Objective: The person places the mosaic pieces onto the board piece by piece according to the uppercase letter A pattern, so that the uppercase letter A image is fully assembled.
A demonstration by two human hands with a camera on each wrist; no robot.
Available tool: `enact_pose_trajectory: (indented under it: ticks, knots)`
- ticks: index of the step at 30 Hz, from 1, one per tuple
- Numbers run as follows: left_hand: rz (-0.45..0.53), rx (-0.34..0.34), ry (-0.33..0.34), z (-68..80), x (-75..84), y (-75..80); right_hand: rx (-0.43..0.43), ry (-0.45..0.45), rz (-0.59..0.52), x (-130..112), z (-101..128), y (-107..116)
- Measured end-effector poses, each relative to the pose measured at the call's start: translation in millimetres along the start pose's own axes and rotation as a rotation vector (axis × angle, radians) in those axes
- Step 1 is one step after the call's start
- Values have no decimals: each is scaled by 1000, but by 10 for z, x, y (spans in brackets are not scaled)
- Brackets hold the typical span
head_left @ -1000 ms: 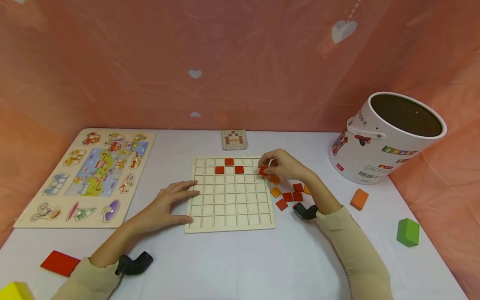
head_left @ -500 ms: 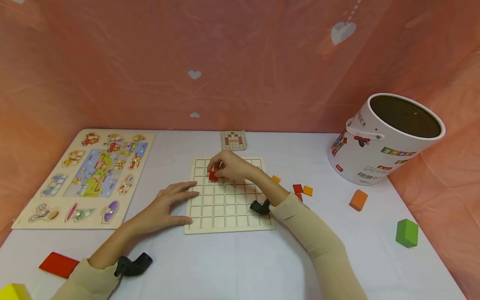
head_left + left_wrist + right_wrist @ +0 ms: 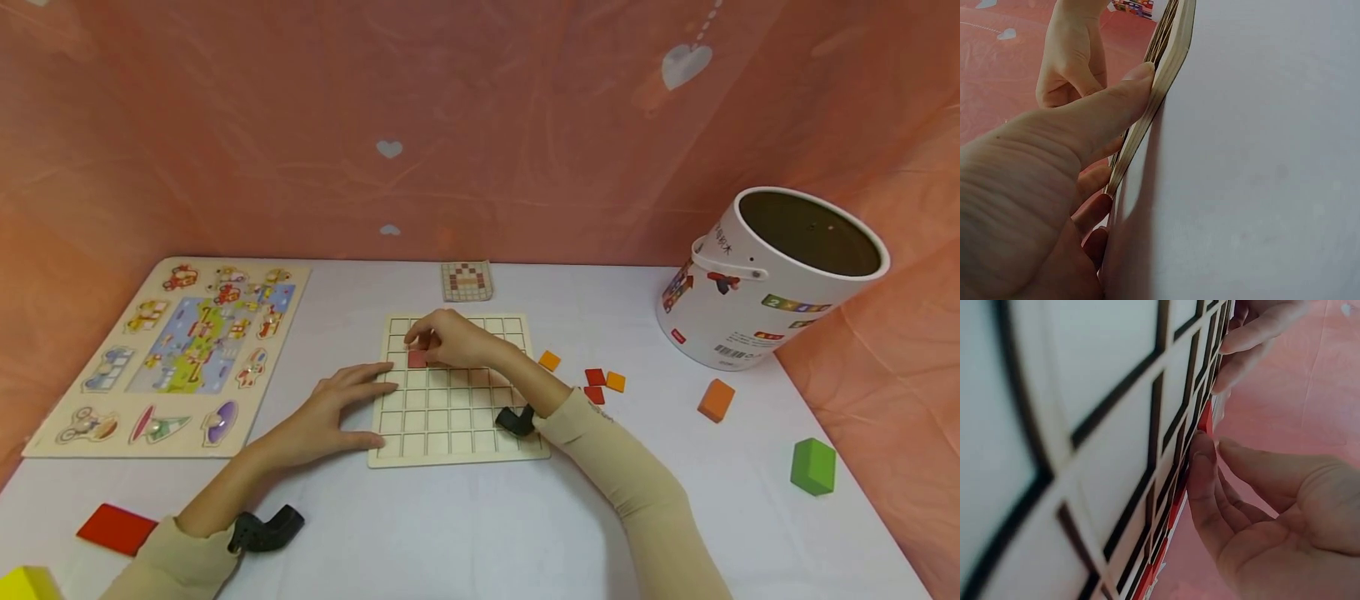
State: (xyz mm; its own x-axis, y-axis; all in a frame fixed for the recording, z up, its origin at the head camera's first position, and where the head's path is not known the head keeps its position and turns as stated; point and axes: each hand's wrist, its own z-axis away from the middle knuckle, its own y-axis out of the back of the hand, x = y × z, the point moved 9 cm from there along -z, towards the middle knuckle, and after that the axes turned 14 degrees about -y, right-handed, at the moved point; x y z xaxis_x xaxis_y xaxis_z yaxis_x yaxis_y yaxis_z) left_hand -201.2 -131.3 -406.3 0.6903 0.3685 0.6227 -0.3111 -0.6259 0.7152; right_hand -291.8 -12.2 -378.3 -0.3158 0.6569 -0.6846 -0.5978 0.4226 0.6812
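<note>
A pale wooden grid board [image 3: 461, 462] lies flat on the table. My left hand [image 3: 330, 412] rests on its left edge, thumb and fingers spread apart. In the left wrist view the thumb [image 3: 1116, 103] lies along the board's rim. My right hand [image 3: 461, 340] is over the upper left of the board, its fingertips on a red square tile [image 3: 417, 358]. The right wrist view has that tile [image 3: 1205, 417] slightly tilted at the grid, at the tips of the curled fingers. Other red tiles in the board are covered by this hand in the head view.
Loose red tiles [image 3: 594, 395] and orange tiles [image 3: 550, 360] lie right of the board. A small pattern card [image 3: 467, 282] is behind it. A picture puzzle [image 3: 202, 350] sits at left, a white bucket [image 3: 750, 308] at right. Orange [image 3: 717, 400] and green blocks [image 3: 813, 467] stand below the bucket.
My right hand has carried the red tile from the board's right edge leftward over the grid, then slightly lower to a cell at the upper left. The left hand has stayed put.
</note>
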Motion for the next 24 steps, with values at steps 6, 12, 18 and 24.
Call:
enact_pose_trajectory:
  ticks: [6,12,18,24]
  knots:
    - [0,0,8,13,18,19,40,26,19,-22,106,24]
    - [-9,-9,13,-7,13,0,59,-36,393,-41,444,-88]
    - [-8,-17,24,-4,7,-1,-37,-103,629,40,615,-337]
    - [-10,-7,9,9,0,-10,-32,-104,508,79,778,-257]
